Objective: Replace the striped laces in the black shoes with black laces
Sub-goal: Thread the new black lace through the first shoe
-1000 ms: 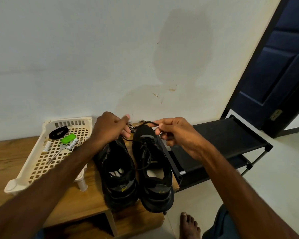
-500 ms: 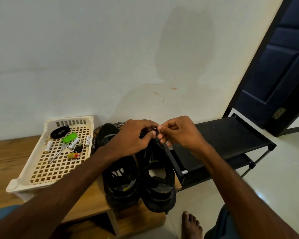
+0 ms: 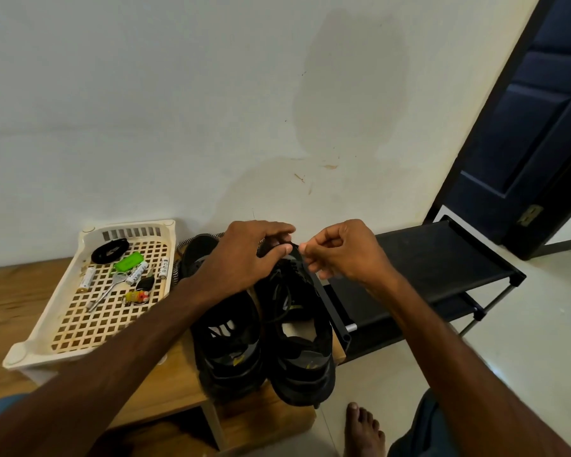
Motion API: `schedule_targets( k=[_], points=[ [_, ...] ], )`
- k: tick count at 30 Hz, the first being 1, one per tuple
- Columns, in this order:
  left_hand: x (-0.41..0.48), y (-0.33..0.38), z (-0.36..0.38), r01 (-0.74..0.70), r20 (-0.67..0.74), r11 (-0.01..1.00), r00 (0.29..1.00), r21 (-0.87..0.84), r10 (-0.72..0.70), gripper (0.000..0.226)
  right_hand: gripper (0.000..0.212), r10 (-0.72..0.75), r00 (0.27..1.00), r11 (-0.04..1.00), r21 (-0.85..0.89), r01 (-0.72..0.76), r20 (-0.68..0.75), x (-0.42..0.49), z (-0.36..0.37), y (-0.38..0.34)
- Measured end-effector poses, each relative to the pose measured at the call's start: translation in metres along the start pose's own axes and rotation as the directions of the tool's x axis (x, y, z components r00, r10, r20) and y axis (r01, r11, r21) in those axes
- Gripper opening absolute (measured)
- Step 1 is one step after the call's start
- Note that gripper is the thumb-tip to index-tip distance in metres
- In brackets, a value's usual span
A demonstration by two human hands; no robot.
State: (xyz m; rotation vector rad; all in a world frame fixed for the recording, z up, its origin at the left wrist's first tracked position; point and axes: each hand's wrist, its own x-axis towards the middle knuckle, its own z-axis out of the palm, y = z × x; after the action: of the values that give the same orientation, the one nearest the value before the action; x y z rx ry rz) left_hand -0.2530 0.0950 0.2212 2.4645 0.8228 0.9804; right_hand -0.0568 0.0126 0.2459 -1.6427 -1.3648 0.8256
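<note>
The black shoes (image 3: 305,357) are stood at the right edge of the tabletop (image 3: 14,291). The limp, light black lace (image 3: 279,303) is best taken near its tip. At the toe it is pinched by the right hand (image 3: 343,250). The grip of the left hand (image 3: 248,255) cannot be told.

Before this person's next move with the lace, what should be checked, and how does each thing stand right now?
1. Both shoes on the wooden bench: ok; left shoe and right shoe sit side by side.
2. Right hand pinching the black lace: ok.
3. Left hand steadying the right shoe's toe: cannot tell, fingers hide it.
4. Lace tip at an eyelet: cannot tell.
5. Striped lace out of the way: ok, beside the basket.
</note>
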Motion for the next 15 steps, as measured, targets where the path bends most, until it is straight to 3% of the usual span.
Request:
schedule_targets(
  k=[5,15],
  points=[
    [0.0004,0.0032,0.0065,-0.036,0.001,0.999,0.999,0.004,0.036,0.016,0.014,-0.002,0.999,0.999,-0.048,0.004,0.044,0.0014,0.0005,-0.0001],
    [-0.0016,0.0074,0.0109,0.069,0.097,0.992,0.992,0.105,-0.079,0.004,0.012,0.008,0.992,0.997,-0.073,0.001,0.126,0.0027,0.0025,0.0039]
  ],
)
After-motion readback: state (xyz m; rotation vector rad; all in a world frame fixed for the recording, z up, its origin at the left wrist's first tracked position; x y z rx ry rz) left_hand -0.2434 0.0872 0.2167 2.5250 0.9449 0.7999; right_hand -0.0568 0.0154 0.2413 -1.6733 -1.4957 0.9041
